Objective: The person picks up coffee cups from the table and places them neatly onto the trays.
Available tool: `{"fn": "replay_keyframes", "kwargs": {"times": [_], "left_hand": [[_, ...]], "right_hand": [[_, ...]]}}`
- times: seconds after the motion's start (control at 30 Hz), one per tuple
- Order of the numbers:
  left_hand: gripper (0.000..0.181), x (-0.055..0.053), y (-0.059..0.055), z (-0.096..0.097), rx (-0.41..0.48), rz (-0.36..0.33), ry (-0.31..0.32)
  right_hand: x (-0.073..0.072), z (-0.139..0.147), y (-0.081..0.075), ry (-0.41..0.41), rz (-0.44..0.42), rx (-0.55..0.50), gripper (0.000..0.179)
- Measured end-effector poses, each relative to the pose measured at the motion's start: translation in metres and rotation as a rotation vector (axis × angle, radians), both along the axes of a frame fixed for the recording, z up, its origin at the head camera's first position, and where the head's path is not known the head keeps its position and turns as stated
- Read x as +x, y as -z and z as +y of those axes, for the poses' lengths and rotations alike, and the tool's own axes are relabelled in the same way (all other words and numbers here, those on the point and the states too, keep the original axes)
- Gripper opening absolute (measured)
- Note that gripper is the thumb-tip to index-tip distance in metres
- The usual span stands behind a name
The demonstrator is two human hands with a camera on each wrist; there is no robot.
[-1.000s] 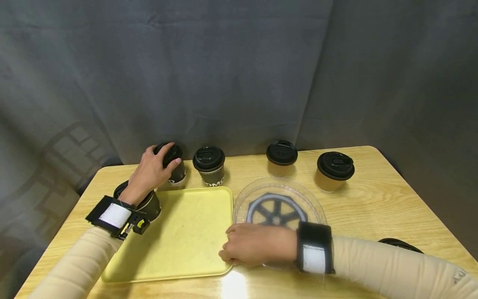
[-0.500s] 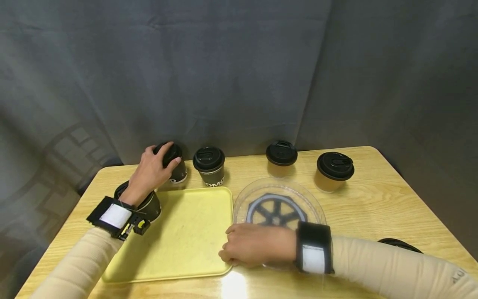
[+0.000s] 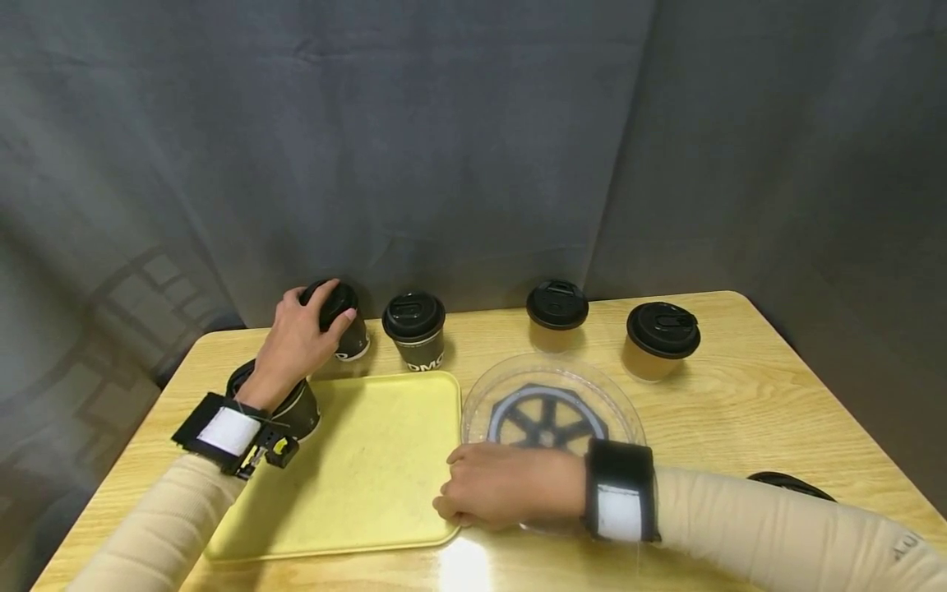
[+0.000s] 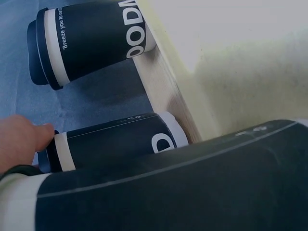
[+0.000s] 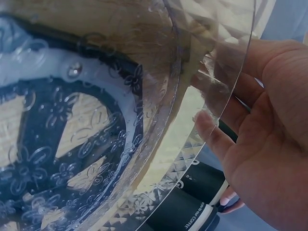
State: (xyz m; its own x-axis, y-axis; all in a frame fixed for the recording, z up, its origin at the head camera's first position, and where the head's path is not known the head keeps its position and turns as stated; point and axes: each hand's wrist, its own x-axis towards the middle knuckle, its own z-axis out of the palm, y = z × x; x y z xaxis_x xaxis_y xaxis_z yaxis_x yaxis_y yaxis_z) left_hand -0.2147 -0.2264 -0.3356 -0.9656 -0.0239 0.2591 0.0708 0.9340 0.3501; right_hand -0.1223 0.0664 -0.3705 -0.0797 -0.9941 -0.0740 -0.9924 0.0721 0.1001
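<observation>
My left hand [image 3: 292, 341] grips the black lid of a dark paper coffee cup [image 3: 353, 339] at the back left, fingers spread over its top. In the left wrist view, fingertips [image 4: 44, 137] meet the lid of this upright cup [image 4: 115, 143]. Another lidded dark cup [image 3: 299, 411] stands beneath my left wrist, beside the yellow tray [image 3: 370, 460]. My right hand [image 3: 491, 485] has its fingers curled at the tray's front right corner, and the right wrist view shows a fingertip on the tray's edge [image 5: 178, 130]. Its exact grip is partly hidden behind a clear plastic dish [image 5: 159, 96].
A third dark cup [image 3: 418, 333] stands behind the tray. Two brown cups with black lids, one [image 3: 556, 316] near the back and one [image 3: 654, 349] farther right, stand beyond the clear dish. A black spoked piece [image 3: 549, 415] shows through the dish. A grey curtain [image 3: 444, 148] hangs behind.
</observation>
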Motion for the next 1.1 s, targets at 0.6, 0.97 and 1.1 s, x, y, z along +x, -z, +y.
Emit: {"fn": "replay_keyframes", "kwargs": {"times": [0.6,0.97,1.1], "left_hand": [[0.062,0.0002,-0.0018,-0.0069,0.024,0.106,-0.014],[0.064,0.0018,-0.0027,-0.0062,0.033,0.119,-0.020],[0.064,0.0016,-0.0035,-0.0067,0.035,0.122,-0.027]], "right_hand": [[0.0000,-0.0073,0.0012,0.004,0.050,0.035,0.029],[0.0011,-0.0076,0.0009,0.021,0.042,0.044,0.031],[0.0005,-0.0074,0.0015,0.016,0.046,0.047,0.031]]}}
